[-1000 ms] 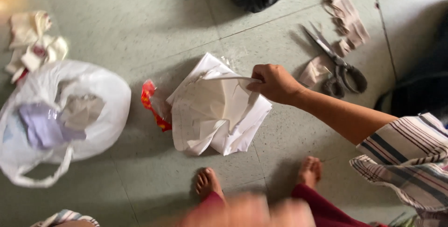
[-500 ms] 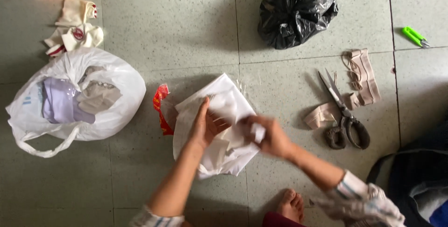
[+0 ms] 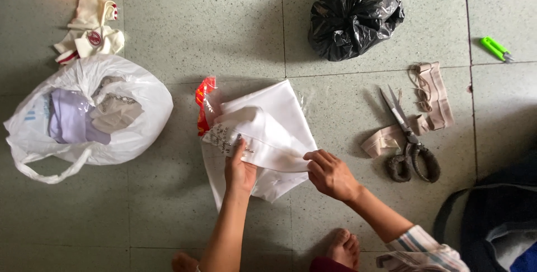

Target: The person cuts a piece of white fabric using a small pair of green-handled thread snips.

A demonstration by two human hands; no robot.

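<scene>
A folded white cloth (image 3: pixel 279 115) lies on the tiled floor in the middle, with a beaded patch near its left edge. My left hand (image 3: pixel 239 168) presses flat on the cloth beside that beaded patch. My right hand (image 3: pixel 330 174) pinches the cloth's folded edge at its right side. A clear plastic wrapper with a red strip (image 3: pixel 203 101) sticks out from under the cloth at the left.
A white plastic bag (image 3: pixel 140 132) holding fabrics sits at the left, with white scraps (image 3: pixel 89 34) above it. A tied black bag (image 3: pixel 353 19) lies at the top. Scissors (image 3: pixel 408 137) and beige fabric strips (image 3: pixel 433 95) lie at the right, a small green clipper (image 3: pixel 495 48) further right. My bare feet (image 3: pixel 341 248) show below.
My left hand has come in and now rests on the cloth. My right hand has shifted to the right edge of the fold. The view has moved up and steadied.
</scene>
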